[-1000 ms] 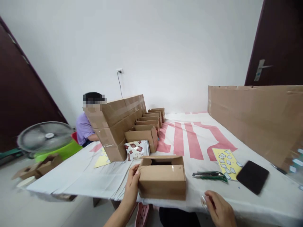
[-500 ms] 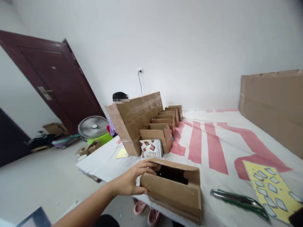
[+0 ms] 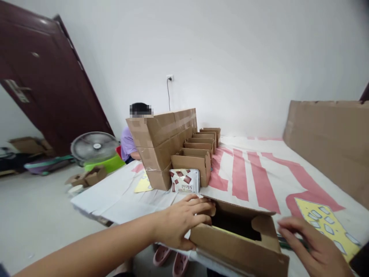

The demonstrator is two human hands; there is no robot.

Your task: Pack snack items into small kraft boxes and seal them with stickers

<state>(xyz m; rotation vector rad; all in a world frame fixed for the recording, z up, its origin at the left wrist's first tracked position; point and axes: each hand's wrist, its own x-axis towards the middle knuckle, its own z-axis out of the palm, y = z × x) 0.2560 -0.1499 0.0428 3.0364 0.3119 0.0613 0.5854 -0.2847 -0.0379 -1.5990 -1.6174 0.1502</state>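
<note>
An open-topped cardboard box (image 3: 239,250) lies at the table's near edge, its inside dark with a strip of yellow along the near wall. My left hand (image 3: 187,221) grips the box's left end, fingers over the rim and thumb outside. Just beyond the right end is my right hand (image 3: 314,244), fingers bent and slightly apart, with nothing seen in it. Beneath that hand, a green utility knife (image 3: 285,244) is mostly hidden. A white pouch with brown squares (image 3: 185,181) stands behind the box.
Several open cardboard boxes (image 3: 191,163) stand in a row beside stacked taped cartons (image 3: 161,132). A person in purple (image 3: 127,144) sits behind them. A yellow patterned sheet (image 3: 327,221) lies right, before a large cardboard panel (image 3: 328,138). A fan (image 3: 93,147) stands left.
My right hand has come into view at the box's right end, covering much of the knife. The box and my left hand on it appear farther right; the camera view has also shifted.
</note>
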